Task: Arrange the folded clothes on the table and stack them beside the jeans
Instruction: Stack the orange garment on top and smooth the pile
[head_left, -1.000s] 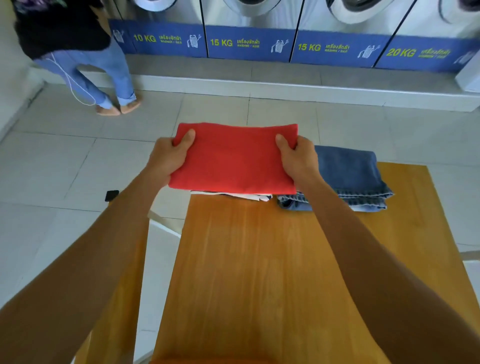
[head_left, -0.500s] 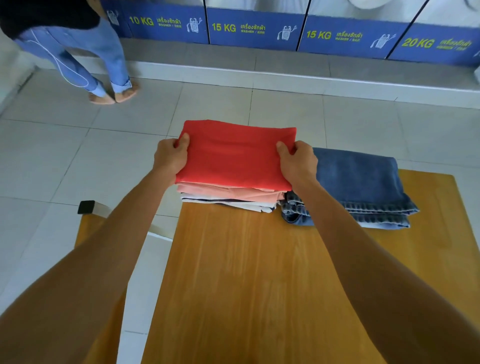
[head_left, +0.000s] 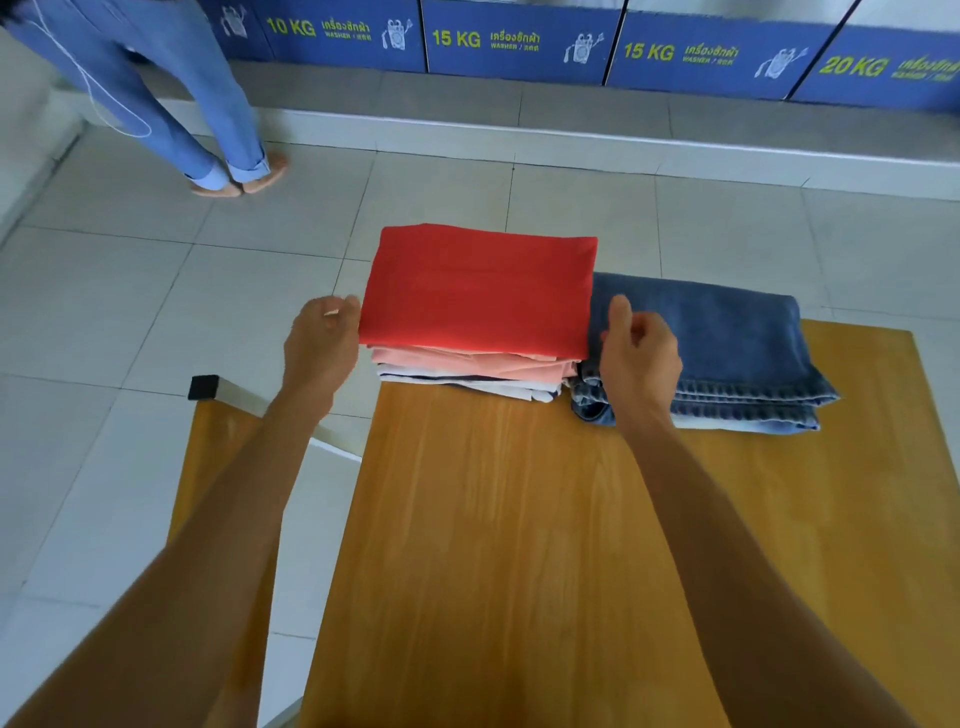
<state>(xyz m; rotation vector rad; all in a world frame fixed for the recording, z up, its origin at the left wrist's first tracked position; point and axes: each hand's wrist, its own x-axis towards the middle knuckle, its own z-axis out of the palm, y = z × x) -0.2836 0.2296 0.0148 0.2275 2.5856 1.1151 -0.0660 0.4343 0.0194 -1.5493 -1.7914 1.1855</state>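
Note:
A folded red garment (head_left: 478, 291) lies on top of a stack at the far edge of the wooden table (head_left: 519, 545). Under it show a pink piece (head_left: 467, 364) and a white piece (head_left: 467, 383). Folded blue jeans (head_left: 727, 343) lie right beside the stack, touching it. My left hand (head_left: 319, 348) hovers at the stack's left edge, fingers loosely curled, holding nothing. My right hand (head_left: 639, 358) is at the stack's right edge, over the jeans' left end, fingers apart and empty.
A wooden chair (head_left: 218, 441) with a black-capped rail stands left of the table. A person in blue jeans (head_left: 171, 98) stands on the tiled floor at far left. A row of washing machines with blue panels (head_left: 519, 41) lines the back.
Both hands lowered the red garment onto the stack and let go of it. They now sit just off its left and right edges.

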